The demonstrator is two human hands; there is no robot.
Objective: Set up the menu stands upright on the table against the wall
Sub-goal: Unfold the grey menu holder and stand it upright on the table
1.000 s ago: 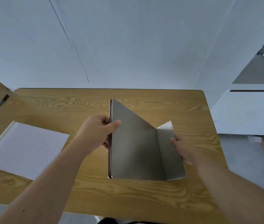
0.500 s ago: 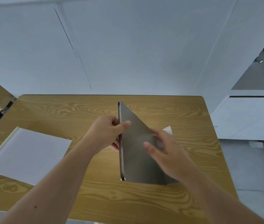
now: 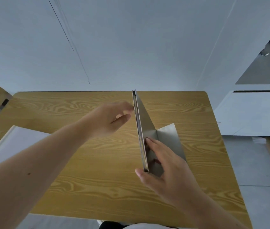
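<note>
A grey metal menu stand (image 3: 143, 116) stands on edge on the wooden table (image 3: 97, 187), right of centre, seen almost edge-on, its long side running from me toward the white wall (image 3: 131, 47). Its triangular support flap (image 3: 169, 139) sticks out to the right. My right hand (image 3: 167, 171) grips the stand's near end, thumb on the left face and fingers on the right face. My left hand (image 3: 111, 119) is blurred, fingers spread, its tips just beside the stand's far upper edge.
A flat white panel (image 3: 15, 146) lies at the table's left edge. White boards and a grey floor (image 3: 255, 162) lie beyond the table's right edge. The wall runs along the table's far edge.
The stand has turned from facing me to edge-on and moved farther right and toward the wall. My right hand took hold of its near end; my left hand let go and opened.
</note>
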